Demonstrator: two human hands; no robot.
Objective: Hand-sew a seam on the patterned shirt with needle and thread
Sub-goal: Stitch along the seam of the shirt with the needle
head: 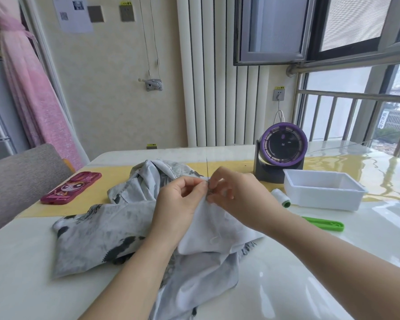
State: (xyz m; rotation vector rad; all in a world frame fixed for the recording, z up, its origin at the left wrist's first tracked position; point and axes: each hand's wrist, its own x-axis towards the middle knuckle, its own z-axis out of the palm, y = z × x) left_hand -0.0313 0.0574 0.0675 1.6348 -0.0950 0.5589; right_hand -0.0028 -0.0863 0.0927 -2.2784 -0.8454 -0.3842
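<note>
The crumpled grey-and-white patterned shirt (102,232) lies on the glossy white tabletop (310,273). The left hand (180,199) pinches a raised fold, steadying the seam, while the right hand (238,192) fingers pinch the thin upright needle (207,168) just beside it.

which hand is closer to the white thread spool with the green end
Right. The right hand, pinching the needle, is just left of the thread spool; the left hand is farther left, pinching the shirt.
</note>
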